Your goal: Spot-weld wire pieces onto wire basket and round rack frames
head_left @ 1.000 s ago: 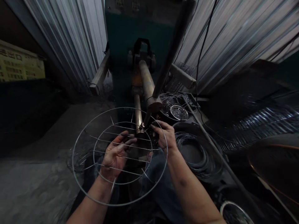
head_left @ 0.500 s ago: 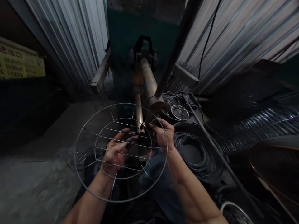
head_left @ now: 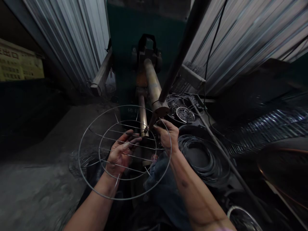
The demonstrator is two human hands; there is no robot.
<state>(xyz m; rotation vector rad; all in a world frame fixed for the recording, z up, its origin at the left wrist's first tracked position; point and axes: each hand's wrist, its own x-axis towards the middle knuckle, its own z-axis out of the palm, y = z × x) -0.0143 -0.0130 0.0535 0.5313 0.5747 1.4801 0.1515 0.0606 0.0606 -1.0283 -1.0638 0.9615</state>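
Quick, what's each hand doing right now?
Left hand: fingers curled under the wire rack, holding it.
Right hand: closed, pinching the rack at the welder tip.

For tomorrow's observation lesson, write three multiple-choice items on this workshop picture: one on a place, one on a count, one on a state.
1. Where do the dark wire coils lie?
A. To the right of the right hand
B. On the left floor
C. On top of the machine

2. How many concentric rings does the wire grille have?
A. One
B. Two
C. Four

3. How is the grille supported?
A. Flat on the floor
B. Hanging from a hook
C. Held up by both hands

Answers:
1 A: the coils sit just beyond the right hand.
2 B: an outer ring and an inner ring, joined by straight cross wires.
3 C: the left hand reaches through the cross wires and the right hand grips the rim near the electrode tip.
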